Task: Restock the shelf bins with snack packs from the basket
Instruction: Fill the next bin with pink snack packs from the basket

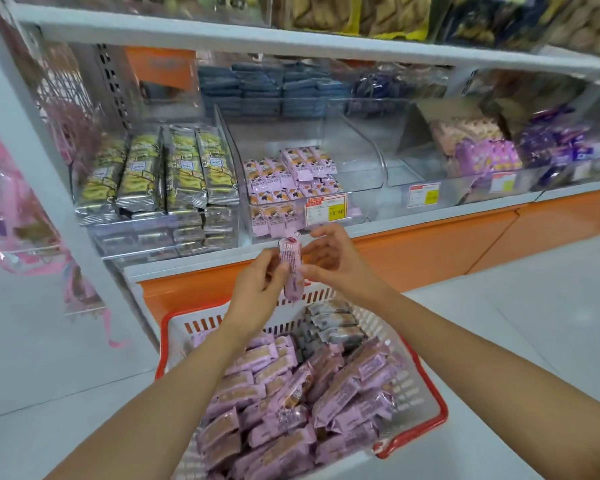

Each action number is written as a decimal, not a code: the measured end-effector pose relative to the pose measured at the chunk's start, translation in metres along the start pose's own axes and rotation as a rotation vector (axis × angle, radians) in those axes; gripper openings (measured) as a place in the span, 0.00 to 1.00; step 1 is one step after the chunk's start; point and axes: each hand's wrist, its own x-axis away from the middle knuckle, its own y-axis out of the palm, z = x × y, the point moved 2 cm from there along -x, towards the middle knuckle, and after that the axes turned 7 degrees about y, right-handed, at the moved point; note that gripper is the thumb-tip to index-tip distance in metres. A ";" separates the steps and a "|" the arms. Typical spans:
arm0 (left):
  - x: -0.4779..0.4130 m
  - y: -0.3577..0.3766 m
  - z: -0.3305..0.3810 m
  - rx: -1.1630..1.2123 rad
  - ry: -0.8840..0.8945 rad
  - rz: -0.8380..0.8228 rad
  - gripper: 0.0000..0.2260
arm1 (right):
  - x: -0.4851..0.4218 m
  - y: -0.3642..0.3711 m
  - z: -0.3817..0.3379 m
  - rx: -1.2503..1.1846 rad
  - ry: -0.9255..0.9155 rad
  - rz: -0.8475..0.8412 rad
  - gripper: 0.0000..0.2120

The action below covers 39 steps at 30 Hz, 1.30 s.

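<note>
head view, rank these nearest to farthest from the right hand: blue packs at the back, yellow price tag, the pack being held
1. pink pack, touching the right hand at its fingers
2. price tag, just above the hand
3. blue packs, stacked far back, upper centre

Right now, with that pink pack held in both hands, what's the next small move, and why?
Probably lift the pink pack forward into the clear bin just above: left hand and right hand both pinch it over the basket, and that bin holds matching pink packs with room on its right.
</note>
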 end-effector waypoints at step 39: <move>-0.063 -0.047 -0.003 -1.265 0.519 0.276 0.19 | -0.224 -0.015 -0.049 0.815 0.165 0.363 0.07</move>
